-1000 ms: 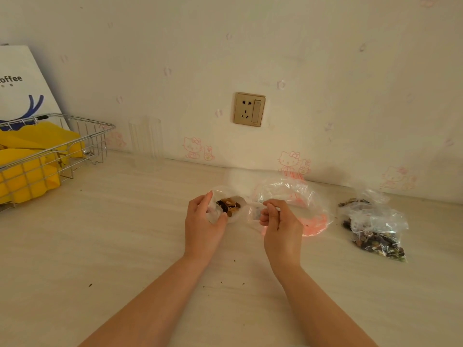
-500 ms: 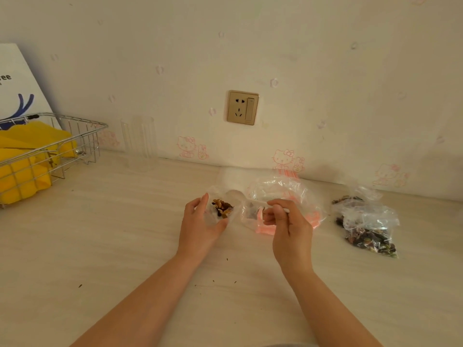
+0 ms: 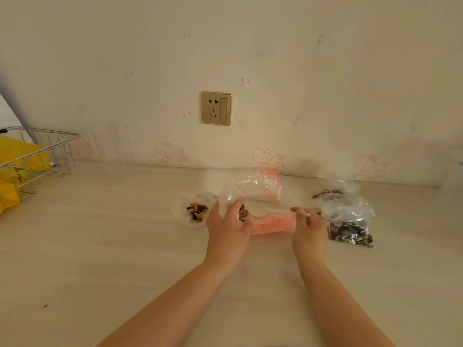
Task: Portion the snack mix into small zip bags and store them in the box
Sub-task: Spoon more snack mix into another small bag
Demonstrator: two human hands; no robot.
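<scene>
At the frame's left edge sits a wire basket (image 3: 37,156); left of centre, a small zip bag (image 3: 194,211) of snack mix lies on the tabletop (image 3: 112,246). At centre, your left hand (image 3: 226,227), fingers relaxed and spread, touches the large bag (image 3: 258,194). Right of it, your right hand (image 3: 309,230) pinches a white spoon (image 3: 268,210), near a filled bag (image 3: 350,226).

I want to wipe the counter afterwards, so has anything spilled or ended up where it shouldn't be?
A little. Loose snack pieces lie on the counter behind the filled bag on the right, apparently outside it. A dark crumb sits near the front left. The mix in the small bag looks contained.
</scene>
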